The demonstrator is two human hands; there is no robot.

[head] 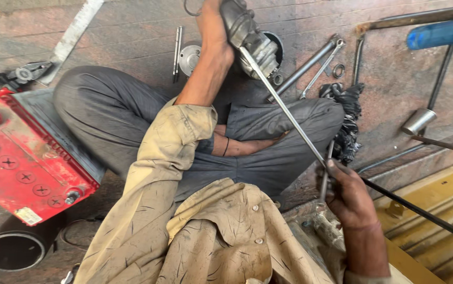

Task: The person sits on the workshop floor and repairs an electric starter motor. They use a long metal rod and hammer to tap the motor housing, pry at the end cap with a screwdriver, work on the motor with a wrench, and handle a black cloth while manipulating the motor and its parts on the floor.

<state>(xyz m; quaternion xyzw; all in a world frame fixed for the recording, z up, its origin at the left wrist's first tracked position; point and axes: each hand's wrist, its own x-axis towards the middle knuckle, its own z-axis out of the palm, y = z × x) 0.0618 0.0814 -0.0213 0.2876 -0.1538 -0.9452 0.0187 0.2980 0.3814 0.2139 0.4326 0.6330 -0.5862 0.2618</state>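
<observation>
I sit cross-legged on a stone floor. My left hand (212, 29) reaches forward and grips a greasy grey metal motor-like part (250, 39) standing by my knee. A long thin steel rod (284, 108) runs from that part back to my right hand (348, 195), which is closed around it, and goes on dark and longer toward the lower right. A second short rod (325, 181) stands in the same right hand.
A red battery (21, 158) and red-handled pliers (13, 76) lie at the left, with a black pipe (11, 252) below. A wrench (321, 68), black rag (346, 118), metal cup (418, 121), blue cylinder (442, 32) and yellow metal frame (437, 208) lie at the right.
</observation>
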